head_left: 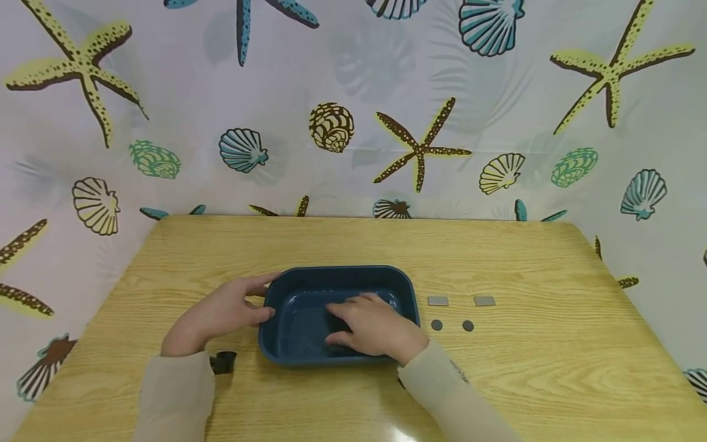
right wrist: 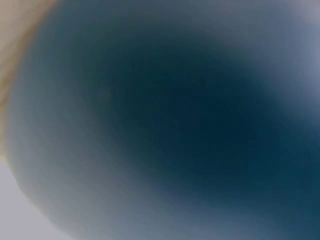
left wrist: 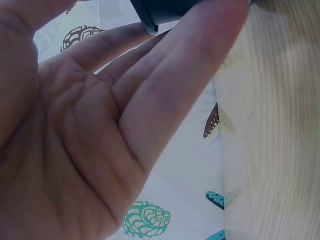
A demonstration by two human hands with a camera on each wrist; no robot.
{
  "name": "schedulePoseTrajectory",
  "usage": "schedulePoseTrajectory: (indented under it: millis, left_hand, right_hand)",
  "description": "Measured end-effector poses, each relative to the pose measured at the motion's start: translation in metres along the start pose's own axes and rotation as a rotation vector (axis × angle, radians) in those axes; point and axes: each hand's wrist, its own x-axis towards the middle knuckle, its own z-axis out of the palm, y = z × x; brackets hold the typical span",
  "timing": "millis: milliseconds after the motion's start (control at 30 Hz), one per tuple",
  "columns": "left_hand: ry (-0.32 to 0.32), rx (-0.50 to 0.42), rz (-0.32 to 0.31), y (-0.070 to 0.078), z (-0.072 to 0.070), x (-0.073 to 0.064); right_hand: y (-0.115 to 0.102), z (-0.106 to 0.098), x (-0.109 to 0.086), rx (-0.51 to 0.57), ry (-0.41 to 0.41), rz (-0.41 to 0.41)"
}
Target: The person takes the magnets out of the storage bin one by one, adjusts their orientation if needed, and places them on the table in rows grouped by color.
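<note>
A dark blue rectangular tub (head_left: 301, 316) with rounded corners stands on the table. My left hand (head_left: 229, 310) touches its left end, the fingers reaching to the far corner and the thumb lower on the side. In the left wrist view the fingers (left wrist: 170, 90) look nearly straight, their tips against the tub's wall (left wrist: 165, 12). My right hand (head_left: 375, 325) reaches down inside the tub from the right, thumb and index finger apart. Nothing shows between them, though the palm side is hidden. The right wrist view is only a blur of the blue tub (right wrist: 200, 125).
Right of the tub lie two small grey rectangular plates (head_left: 438, 301) and, nearer me, two small dark discs (head_left: 437, 325). A black wrist device (head_left: 223, 362) shows by the left sleeve. Behind the wooden table (head_left: 530, 368) hangs a shell-patterned cloth (head_left: 298, 80).
</note>
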Motion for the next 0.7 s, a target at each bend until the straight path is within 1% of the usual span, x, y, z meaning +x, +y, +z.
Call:
schedulePoseTrajectory:
  millis: [233, 367, 467, 533, 700]
  left_hand:
    - [-0.001, 0.019, 0.015, -0.001, 0.0, 0.001]
    - [0.005, 0.021, 0.023, 0.002, -0.001, 0.0]
    - [0.009, 0.028, 0.028, 0.002, 0.0, 0.0]
    - [0.011, 0.034, 0.026, 0.001, 0.0, 0.0]
    - [0.011, 0.019, 0.014, 0.0, 0.001, 0.0]
  right_hand:
    - [0.004, -0.004, -0.011, -0.014, -0.008, 0.036]
    - [0.007, -0.009, -0.018, 0.014, -0.031, 0.053]
    - [0.009, -0.013, -0.021, 0.05, -0.027, 0.055]
    - [0.01, -0.013, -0.021, 0.049, 0.008, 0.049]
    - [0.011, -0.007, -0.017, -0.006, 0.143, 0.03]
